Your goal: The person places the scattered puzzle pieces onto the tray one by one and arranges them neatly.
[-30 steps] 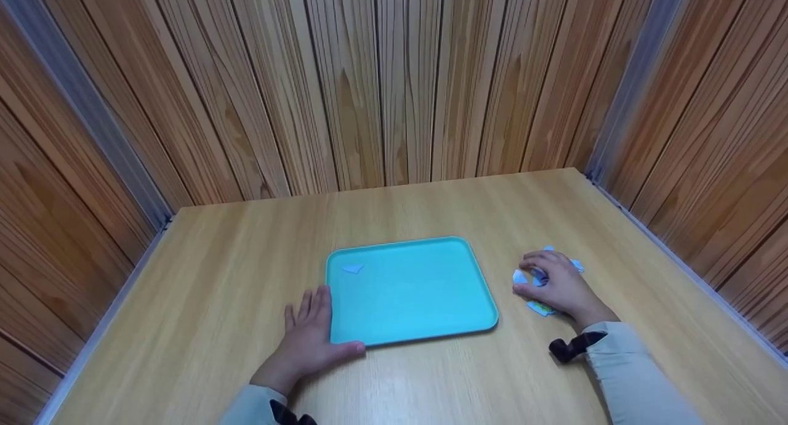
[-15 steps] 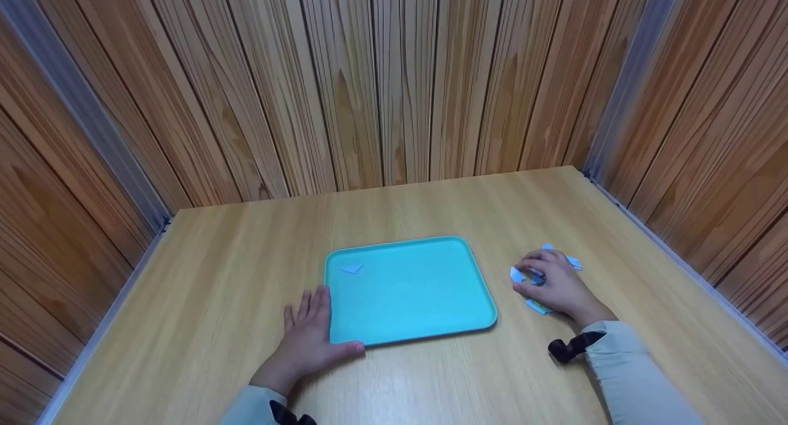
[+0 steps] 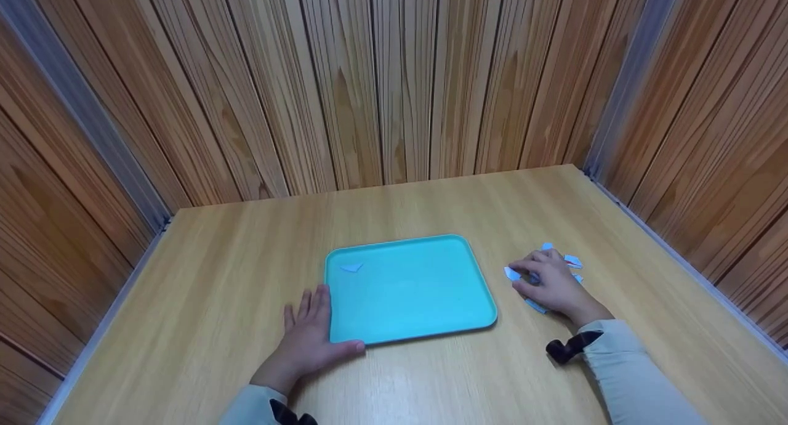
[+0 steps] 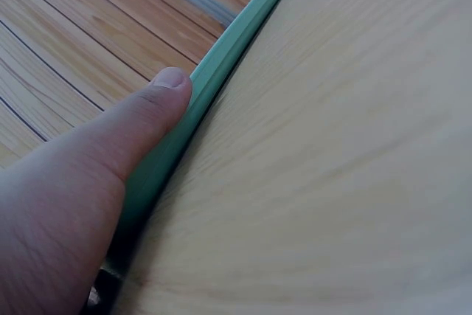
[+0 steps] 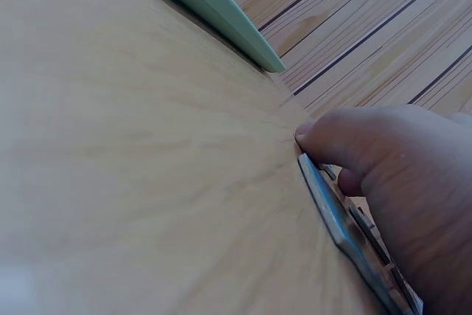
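Observation:
A turquoise tray lies flat on the table, with one small pale-blue puzzle piece near its far left corner. My left hand rests against the tray's near left corner, fingers straight along the left side and thumb on the front rim. To the right of the tray, my right hand is bent low over a small group of flat puzzle pieces. Its thumb and index finger pinch a pale-blue puzzle piece that sticks out to the left. The palm hides some of the group.
The wooden table meets a wood-panelled wall at the back, with more panelling on both sides. In the right wrist view, a blue-edged piece lies just below the thumb, and the tray's corner stands beyond.
My right hand has shifted slightly left, and the pinched puzzle piece has moved left with it, away from the group. More pieces show behind the hand. My left hand keeps its place.

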